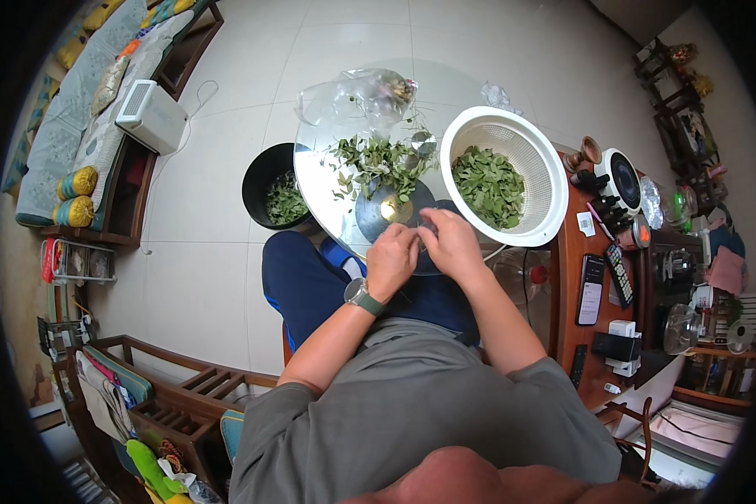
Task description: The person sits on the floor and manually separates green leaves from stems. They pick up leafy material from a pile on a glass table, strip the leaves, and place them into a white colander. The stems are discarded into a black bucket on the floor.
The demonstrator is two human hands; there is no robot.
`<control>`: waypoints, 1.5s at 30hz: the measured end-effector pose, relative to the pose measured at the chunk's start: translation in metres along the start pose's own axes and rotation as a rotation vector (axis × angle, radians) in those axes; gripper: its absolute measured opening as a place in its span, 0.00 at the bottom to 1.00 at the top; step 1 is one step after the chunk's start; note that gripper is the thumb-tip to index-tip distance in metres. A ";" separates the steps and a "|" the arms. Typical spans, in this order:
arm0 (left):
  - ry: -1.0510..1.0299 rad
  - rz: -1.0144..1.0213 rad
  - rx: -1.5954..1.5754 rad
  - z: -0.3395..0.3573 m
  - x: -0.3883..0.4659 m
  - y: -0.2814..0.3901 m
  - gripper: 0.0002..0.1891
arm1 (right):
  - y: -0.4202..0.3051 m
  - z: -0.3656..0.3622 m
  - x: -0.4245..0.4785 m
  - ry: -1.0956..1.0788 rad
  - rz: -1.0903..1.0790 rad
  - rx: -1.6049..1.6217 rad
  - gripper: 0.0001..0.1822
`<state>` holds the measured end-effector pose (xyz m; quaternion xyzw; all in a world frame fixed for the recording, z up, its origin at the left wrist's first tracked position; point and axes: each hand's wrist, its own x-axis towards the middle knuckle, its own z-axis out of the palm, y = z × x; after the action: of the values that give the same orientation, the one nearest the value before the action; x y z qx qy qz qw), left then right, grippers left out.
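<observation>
My left hand (392, 261), with a green-strapped watch on its wrist, is bent in a pinch over the near edge of a round glass table (327, 220). Close beside it, my right hand (452, 244) has its thumb and fingertips drawn together, almost touching the left fingers. Whatever lies between the fingertips is too small to make out. Beyond the hands, a loose heap of green leafy sprigs (381, 160) is spread on the glass. To the right, a white perforated plastic basket (545, 189) holds a pile of loose green leaves (488, 186).
A black bin (252, 192) with leafy scraps stands on the floor, left of the table. A clear plastic bag (359, 101) lies at the table's far side. On the right, a wooden cabinet top (567, 283) carries a phone (591, 290), a remote control (617, 275) and small bottles.
</observation>
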<state>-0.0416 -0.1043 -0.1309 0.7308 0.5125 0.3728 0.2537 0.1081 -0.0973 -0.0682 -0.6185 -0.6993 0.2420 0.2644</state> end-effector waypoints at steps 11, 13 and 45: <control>0.097 -0.195 -0.229 -0.022 0.001 -0.044 0.13 | 0.017 0.054 0.071 0.011 0.284 -0.149 0.11; 0.105 -0.239 -0.293 -0.024 0.002 -0.051 0.15 | 0.021 0.050 0.066 -0.019 0.241 0.001 0.10; 0.145 -0.472 -1.022 -0.042 0.016 -0.013 0.11 | -0.022 0.037 0.034 0.002 0.314 0.939 0.07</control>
<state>-0.0801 -0.0854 -0.1114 0.3533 0.4323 0.5560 0.6157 0.0636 -0.0662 -0.0782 -0.5305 -0.4129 0.5672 0.4758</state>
